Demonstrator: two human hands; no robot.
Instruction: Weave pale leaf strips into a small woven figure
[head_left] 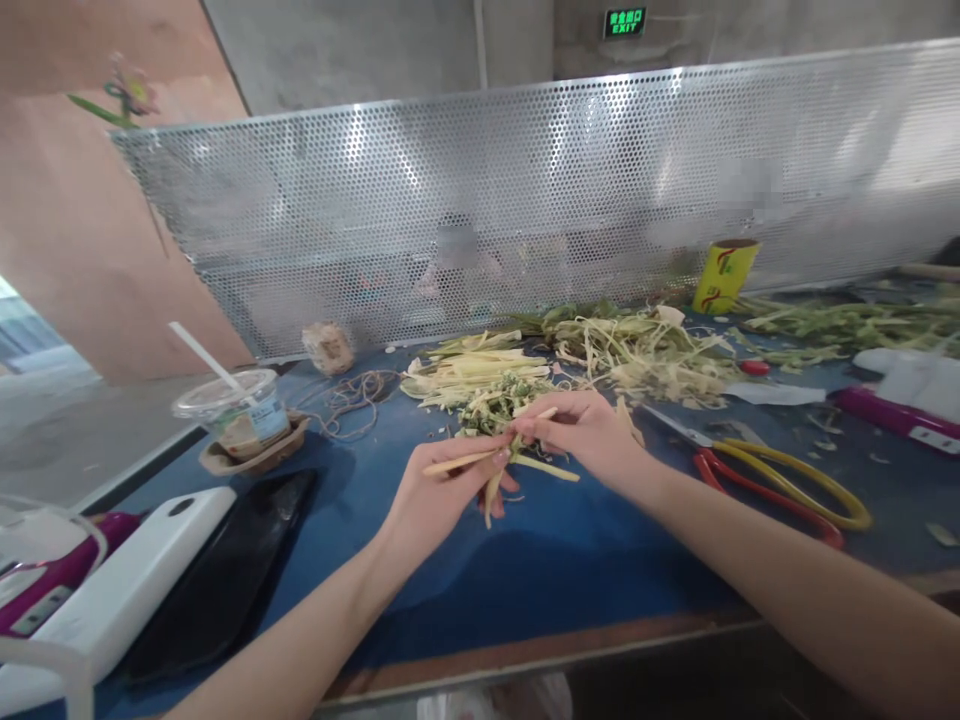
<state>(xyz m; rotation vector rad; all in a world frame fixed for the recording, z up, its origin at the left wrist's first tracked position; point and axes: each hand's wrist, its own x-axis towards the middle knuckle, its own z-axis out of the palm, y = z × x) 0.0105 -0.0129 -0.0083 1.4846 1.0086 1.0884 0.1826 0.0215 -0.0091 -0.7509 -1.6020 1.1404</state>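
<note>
Yellowish strips, pinched w/ L fingers & R fingers, poke out past tips.

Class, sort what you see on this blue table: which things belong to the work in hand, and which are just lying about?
Belong to the work:
- pale strips, pinched in the left hand and right hand
- pale strip pile
- scissors, probably

Lying about, it seems:
- drink cup
- black slab
- yellow container
- purple power strips
</note>
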